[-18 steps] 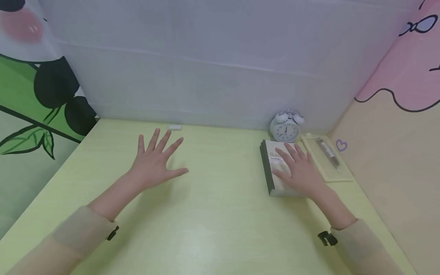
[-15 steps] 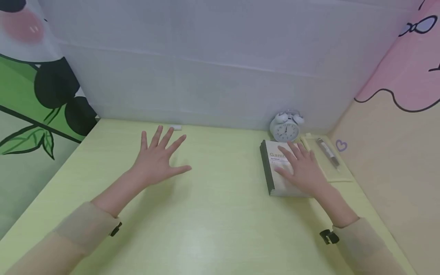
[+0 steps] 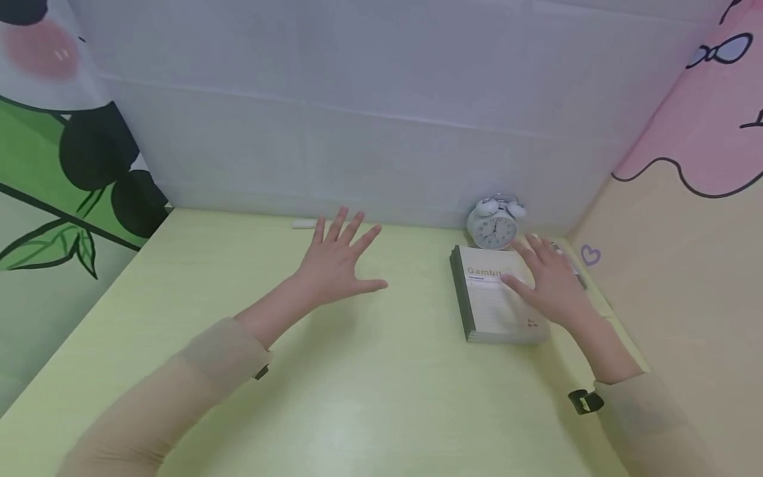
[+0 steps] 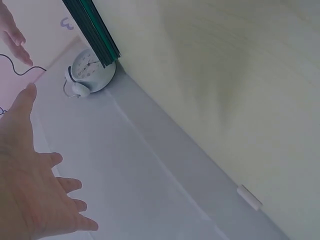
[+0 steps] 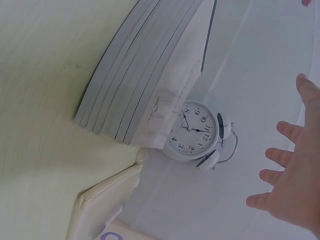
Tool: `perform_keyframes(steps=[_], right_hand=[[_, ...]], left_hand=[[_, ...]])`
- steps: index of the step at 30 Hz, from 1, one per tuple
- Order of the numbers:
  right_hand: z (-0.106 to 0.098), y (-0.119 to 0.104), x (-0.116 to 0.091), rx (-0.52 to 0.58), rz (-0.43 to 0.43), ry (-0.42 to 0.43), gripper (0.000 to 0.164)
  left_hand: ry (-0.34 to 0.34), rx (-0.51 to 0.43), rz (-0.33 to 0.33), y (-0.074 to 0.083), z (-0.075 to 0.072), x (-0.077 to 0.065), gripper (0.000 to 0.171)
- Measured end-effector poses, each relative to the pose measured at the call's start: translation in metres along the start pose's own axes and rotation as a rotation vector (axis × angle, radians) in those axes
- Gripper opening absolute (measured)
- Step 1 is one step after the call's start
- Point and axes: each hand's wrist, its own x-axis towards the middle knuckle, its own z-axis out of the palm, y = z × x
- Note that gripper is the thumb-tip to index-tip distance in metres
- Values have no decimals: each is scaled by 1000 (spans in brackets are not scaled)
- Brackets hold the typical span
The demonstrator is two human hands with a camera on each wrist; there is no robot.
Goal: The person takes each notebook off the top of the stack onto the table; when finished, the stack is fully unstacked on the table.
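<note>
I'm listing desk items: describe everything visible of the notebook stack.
The notebook stack lies flat on the table, in front of the alarm clock: pale, paper-looking, in several layers, dark green spines facing left, gold-toned lettering starting "Gamb", small red marks near the lower right corner. The right hand hovers over its right edge, not touching.

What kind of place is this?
Probably a study corner, maybe for children: there's a desk with a stack of notebooks, a white alarm clock and cartoon drawings beside it.
</note>
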Motion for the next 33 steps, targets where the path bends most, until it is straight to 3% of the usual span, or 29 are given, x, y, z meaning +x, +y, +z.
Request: perform_keyframes(steps=[6, 10, 15, 20, 25, 33], right_hand=[[3, 22, 0, 118, -6, 16, 70], [8, 37, -2, 228, 29, -29, 72], [15, 53, -4, 279, 76, -101, 82], [24, 68, -9, 391, 109, -201, 94], [34, 80, -14, 485, 90, -234, 93], [46, 90, -19, 551, 34, -268, 83]], left_hand=[[-19, -48, 5, 30, 13, 26, 99], [-18, -95, 9, 51, 25, 42, 100], [-34, -173, 3, 75, 42, 58, 100], [-66, -303, -16, 95, 60, 69, 99], [-136, -412, -24, 108, 79, 77, 96], [-232, -448, -25, 130, 99, 86, 99]])
